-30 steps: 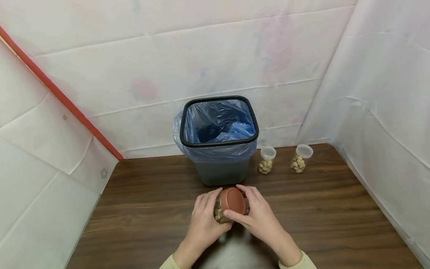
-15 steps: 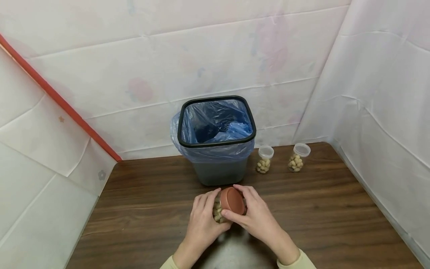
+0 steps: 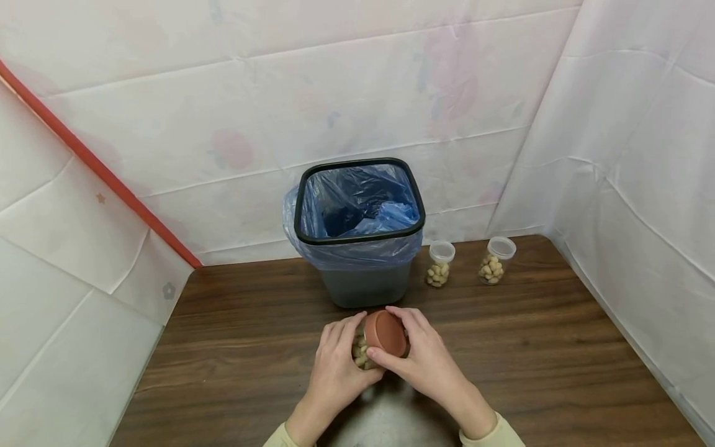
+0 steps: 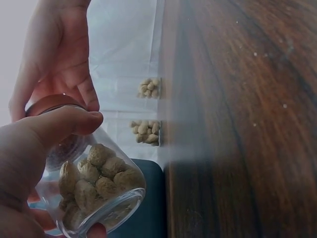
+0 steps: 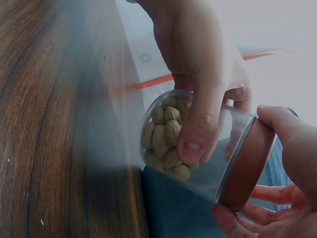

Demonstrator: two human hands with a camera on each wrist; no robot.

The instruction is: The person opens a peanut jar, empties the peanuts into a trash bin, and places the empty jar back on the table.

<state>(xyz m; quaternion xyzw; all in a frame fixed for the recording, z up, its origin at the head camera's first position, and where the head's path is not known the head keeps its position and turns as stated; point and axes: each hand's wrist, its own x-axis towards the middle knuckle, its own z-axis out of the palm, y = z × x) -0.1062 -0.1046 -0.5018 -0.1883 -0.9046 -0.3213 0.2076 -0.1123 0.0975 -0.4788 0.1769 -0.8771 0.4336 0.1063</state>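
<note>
A clear jar (image 4: pixel 99 183) of unshelled peanuts (image 5: pixel 166 131) is tilted above the table, its reddish-brown lid (image 3: pixel 388 334) angled up to the right. Around the jar's body curl the fingers and thumb of my left hand (image 3: pixel 337 366). My right hand (image 3: pixel 427 357) grips the lid by its rim, thumb on the near side and fingers on the far side. The lid sits on the jar's mouth in the right wrist view. Part of the jar is covered by my hands in the head view.
Just beyond my hands stands a dark bin (image 3: pixel 365 285) lined with a blue plastic bag (image 3: pixel 357 254). To its right are two small clear jars (image 3: pixel 440 264) (image 3: pixel 497 261) with whitish lids, holding peanuts. White cloth walls enclose the wooden table (image 3: pixel 240 347) at the back and sides.
The head view has shifted slightly, so the whole scene sits a little further left. Both hands keep their hold on the jar and lid, with barely any visible movement.
</note>
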